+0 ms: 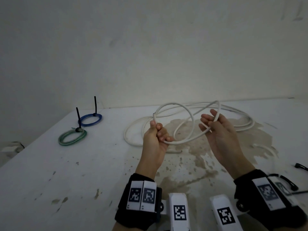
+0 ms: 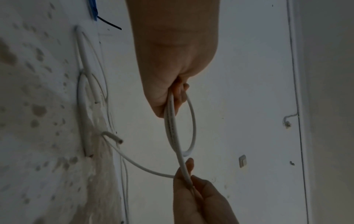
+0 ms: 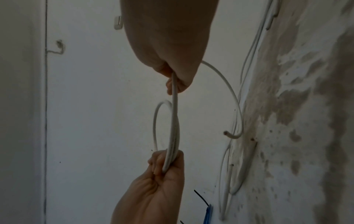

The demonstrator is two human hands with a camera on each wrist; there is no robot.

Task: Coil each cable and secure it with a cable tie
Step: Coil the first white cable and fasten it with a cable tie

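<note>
A long white cable (image 1: 183,142) is up between both hands above the white table (image 1: 83,172). My left hand (image 1: 158,130) grips it in curled fingers, with a cut end sticking up above the fist. One loop rises from that fist. My right hand (image 1: 210,121) pinches a strand further along, its other fingers fairly straight. The left wrist view has the left hand (image 2: 172,94) closed on the cable (image 2: 172,128), with the right hand (image 2: 189,181) below. In the right wrist view the right hand (image 3: 174,78) holds the cable (image 3: 174,128) and the loop. The slack (image 1: 246,125) lies behind the hands.
A blue coil (image 1: 90,120) and a green coil (image 1: 72,137), each bound with a black tie, lie at the back left. Loose black cable ties (image 1: 300,167) lie by the right edge. A brown stain (image 1: 191,155) spreads under the hands. A wall stands right behind the table.
</note>
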